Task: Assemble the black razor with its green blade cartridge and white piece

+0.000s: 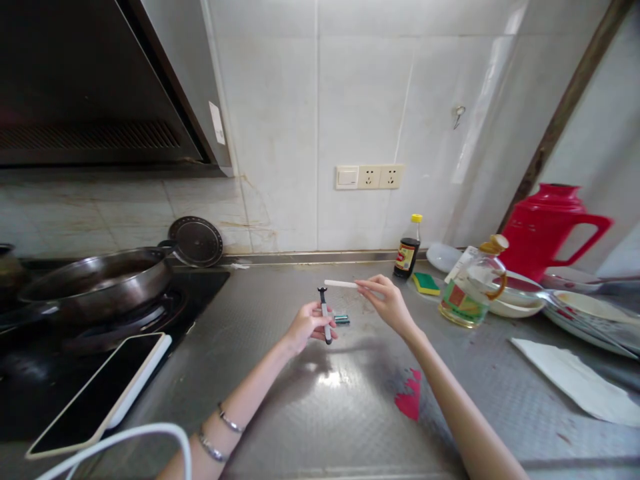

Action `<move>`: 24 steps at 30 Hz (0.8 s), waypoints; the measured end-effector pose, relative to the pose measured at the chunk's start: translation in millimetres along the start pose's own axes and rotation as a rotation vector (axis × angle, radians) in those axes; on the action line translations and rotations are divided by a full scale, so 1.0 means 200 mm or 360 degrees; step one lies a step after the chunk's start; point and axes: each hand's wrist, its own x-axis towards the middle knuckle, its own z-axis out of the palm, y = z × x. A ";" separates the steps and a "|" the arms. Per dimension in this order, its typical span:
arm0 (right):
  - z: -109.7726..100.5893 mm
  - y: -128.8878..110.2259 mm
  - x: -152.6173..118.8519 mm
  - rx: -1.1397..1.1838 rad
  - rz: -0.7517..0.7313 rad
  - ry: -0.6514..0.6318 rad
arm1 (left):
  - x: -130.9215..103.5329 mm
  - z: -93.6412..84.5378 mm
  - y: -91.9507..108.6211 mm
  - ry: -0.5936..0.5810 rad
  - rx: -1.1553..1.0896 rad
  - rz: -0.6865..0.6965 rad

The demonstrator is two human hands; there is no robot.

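Now the left hand (306, 328) grips a grey-handled razor (325, 311) above the table (295, 433), and the right hand (389, 303) pinches a white stick (341, 285), tip near the razor's head; past them sit a green-and-yellow sponge (427, 284) and a dark sauce bottle (407, 252).

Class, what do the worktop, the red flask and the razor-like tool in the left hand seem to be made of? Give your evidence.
Worktop: probably stainless steel, brushed or finely patterned; grey, with blurred reflections.
Red flask: likely smooth plastic outside, judging by its even colour and moulded-looking handle.
Razor-like tool: perhaps grey and black plastic; too small to rule out metal.
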 end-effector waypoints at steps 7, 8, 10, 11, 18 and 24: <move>0.03 0.04 -0.04 0.0006 0.0054 -0.0044 | -0.01 0.01 0.00 -0.0073 0.0020 -0.0038; 0.03 0.05 -0.04 -0.0001 0.0071 -0.0036 | -0.01 0.02 0.00 -0.0082 0.0017 -0.0042; 0.03 0.05 -0.05 -0.0004 0.0103 -0.0012 | -0.01 0.02 -0.01 -0.0100 0.0000 -0.0051; 0.03 0.06 -0.05 0.0006 0.0113 -0.0006 | -0.01 0.02 0.00 -0.0107 -0.0013 -0.0062; 0.05 0.06 -0.06 0.0030 0.0125 -0.0054 | -0.02 0.04 0.02 -0.0086 -0.0094 -0.0144; 0.05 0.06 -0.08 0.0106 0.0141 -0.0103 | -0.02 0.04 0.02 -0.0091 -0.0146 -0.0158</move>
